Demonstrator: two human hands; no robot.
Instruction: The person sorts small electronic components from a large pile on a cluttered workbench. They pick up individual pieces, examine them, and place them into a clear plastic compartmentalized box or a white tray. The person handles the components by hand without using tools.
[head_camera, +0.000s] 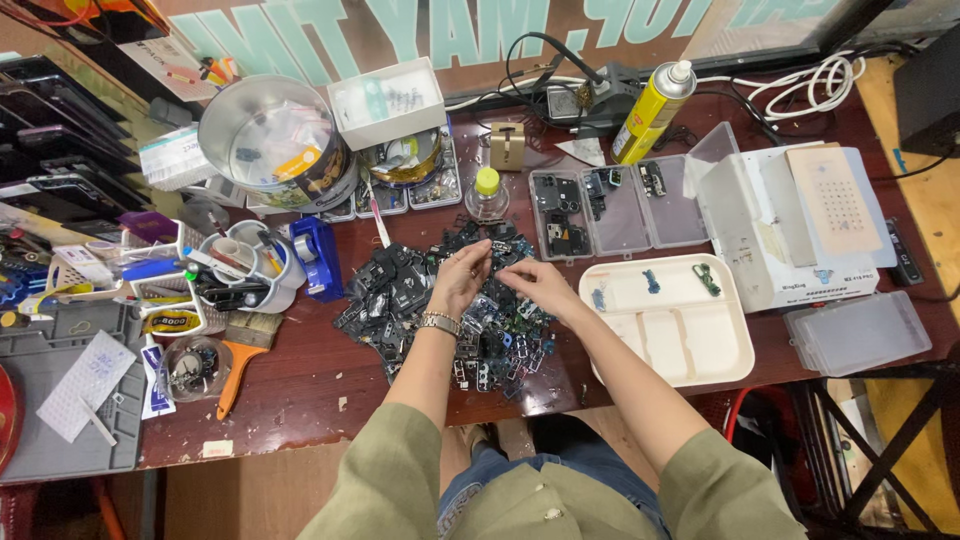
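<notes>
A pile of small black and blue electronic parts (400, 295) covers the middle of the dark red table (300, 390). My left hand (458, 280), with a watch at the wrist, rests on the pile with fingertips pinched together over it. My right hand (538, 285) lies just beside it, fingers curled on the parts. The two sets of fingertips nearly meet at one small piece; I cannot make out what it is. Right of my hands lies a cream divided tray (690, 340) with a few small blue and green parts in its far compartments.
A clear compartment box (640, 210) with dark parts lies behind the tray, and a white box (780, 220) to the right. A yellow spray can (650, 112), a small bottle (487, 195), a round tin (275, 140), a blue tape dispenser (318, 258) and a tool holder (225, 270) crowd the back and left.
</notes>
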